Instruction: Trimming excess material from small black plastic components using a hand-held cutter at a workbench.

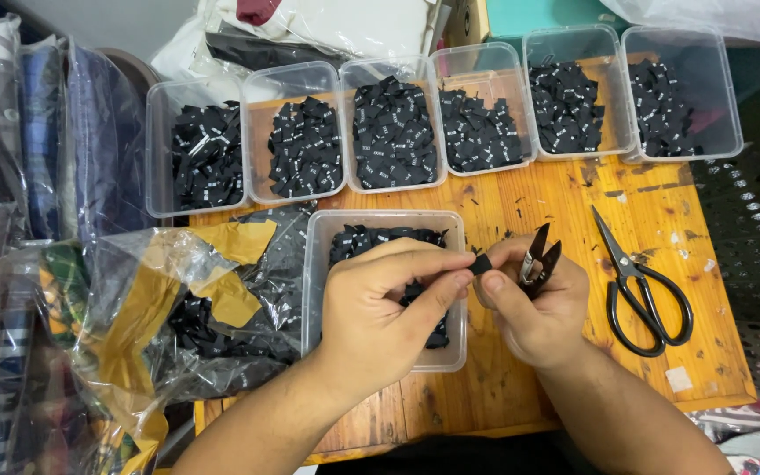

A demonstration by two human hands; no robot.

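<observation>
near tub [327, 230]: contents largely behind left hand [371, 312] | snips [538, 259]: handle buried in right hand [538, 308] | label print: too small | tabletop [521, 387]: near edge cut off

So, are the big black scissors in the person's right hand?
No, the big black scissors lie on the wooden table, apart from the right hand.

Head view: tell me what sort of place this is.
Probably a small garment workshop or label-sorting bench. A wooden table holds a row of clear tubs filled with black woven labels. Scissors lie alongside, and bagged fabric is stacked at the left. Both hands pinch one label.
</observation>
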